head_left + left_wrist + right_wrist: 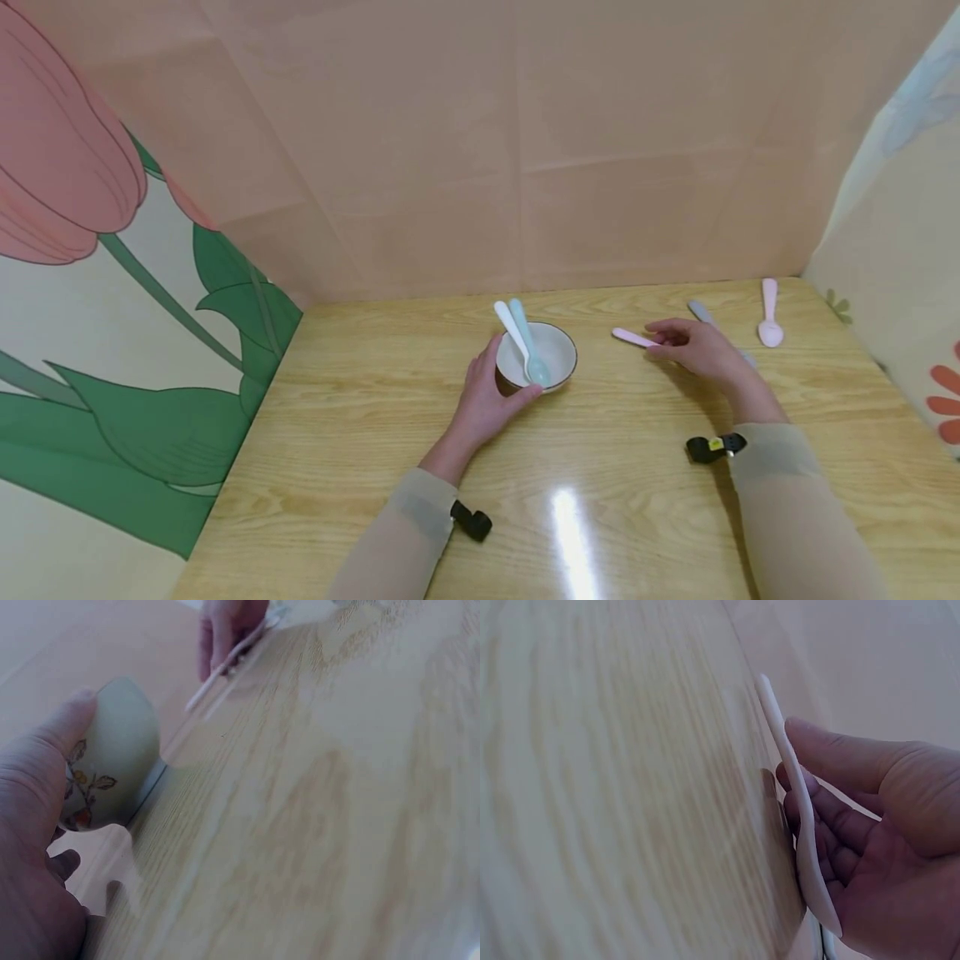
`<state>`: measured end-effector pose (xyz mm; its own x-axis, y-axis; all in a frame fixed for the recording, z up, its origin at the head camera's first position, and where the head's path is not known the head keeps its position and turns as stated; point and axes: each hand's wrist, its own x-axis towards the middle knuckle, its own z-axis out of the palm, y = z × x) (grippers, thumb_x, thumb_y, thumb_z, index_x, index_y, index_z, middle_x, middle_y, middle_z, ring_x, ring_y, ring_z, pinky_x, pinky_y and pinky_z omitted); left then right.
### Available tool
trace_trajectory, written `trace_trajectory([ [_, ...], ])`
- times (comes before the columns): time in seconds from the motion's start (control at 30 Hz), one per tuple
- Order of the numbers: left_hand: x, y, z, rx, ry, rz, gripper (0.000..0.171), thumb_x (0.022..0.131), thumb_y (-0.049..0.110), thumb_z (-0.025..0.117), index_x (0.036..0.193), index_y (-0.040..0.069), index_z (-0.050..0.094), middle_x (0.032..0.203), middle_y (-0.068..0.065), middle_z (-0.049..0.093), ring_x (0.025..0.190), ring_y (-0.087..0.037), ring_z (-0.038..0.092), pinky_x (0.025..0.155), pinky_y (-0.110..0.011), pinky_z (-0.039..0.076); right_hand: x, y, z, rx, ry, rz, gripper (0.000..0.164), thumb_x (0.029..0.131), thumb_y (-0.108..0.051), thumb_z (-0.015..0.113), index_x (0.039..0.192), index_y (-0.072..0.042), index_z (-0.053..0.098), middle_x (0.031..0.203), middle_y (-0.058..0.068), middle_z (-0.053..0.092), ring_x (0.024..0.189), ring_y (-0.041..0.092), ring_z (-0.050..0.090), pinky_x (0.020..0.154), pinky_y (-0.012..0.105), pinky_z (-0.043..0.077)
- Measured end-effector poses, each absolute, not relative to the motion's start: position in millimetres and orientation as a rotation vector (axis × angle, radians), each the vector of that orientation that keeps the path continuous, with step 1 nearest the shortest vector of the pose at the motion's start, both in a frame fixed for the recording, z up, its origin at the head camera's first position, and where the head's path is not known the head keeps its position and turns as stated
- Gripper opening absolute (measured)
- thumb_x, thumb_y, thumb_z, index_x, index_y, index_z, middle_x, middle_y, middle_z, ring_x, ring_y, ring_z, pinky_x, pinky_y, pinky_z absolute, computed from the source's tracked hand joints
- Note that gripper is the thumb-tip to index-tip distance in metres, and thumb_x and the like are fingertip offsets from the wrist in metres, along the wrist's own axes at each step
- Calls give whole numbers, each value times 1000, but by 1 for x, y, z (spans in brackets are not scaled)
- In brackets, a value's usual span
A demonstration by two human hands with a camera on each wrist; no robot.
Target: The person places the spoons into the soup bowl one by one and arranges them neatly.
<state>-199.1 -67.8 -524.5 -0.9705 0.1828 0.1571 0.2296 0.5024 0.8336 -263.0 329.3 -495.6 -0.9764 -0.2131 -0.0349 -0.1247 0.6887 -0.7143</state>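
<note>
While left hand [483, 402] holds bowl [557, 352], pink spoon [634, 338] pinched in right hand [705, 353]

1. We saw soft, fairly even light in the head view, with a hard white streak of glare [573, 542] on the table [360, 417] near the bottom edge.
2. We noticed a soft shadow [699, 393] below the right hand [701, 350].
3. We found the left wrist view hazy and bluish, its near wood grain smeared, the bowl [124, 742] soft.
4. We found the right wrist view dim, its table grain blurred.
</note>
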Motion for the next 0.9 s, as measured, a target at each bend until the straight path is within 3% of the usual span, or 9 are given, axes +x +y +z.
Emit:
trace_trajectory([
  [0.53, -199, -68, -522, -362, -2674, -1521, 109, 90, 63, 87, 175, 41, 22, 170, 2, 44, 150, -28, 40, 119, -64, 39, -263, 326, -495, -308, 2780, -1151, 44, 109, -19, 74, 145, 4, 66, 120, 18, 68, 104, 26, 57, 80, 21, 44],
  [0.9, -200, -68, -523, -365, -2683, -1516, 109, 90, 63, 86, 175, 40, 22, 171, 2, 43, 151, -29, 40, 120, -64, 38, -263, 325, -495, -274, 2843, -1111, 47, 109, -22, 73, 148, 4, 64, 115, 17, 68, 96, 26, 56, 76, 28, 46],
])
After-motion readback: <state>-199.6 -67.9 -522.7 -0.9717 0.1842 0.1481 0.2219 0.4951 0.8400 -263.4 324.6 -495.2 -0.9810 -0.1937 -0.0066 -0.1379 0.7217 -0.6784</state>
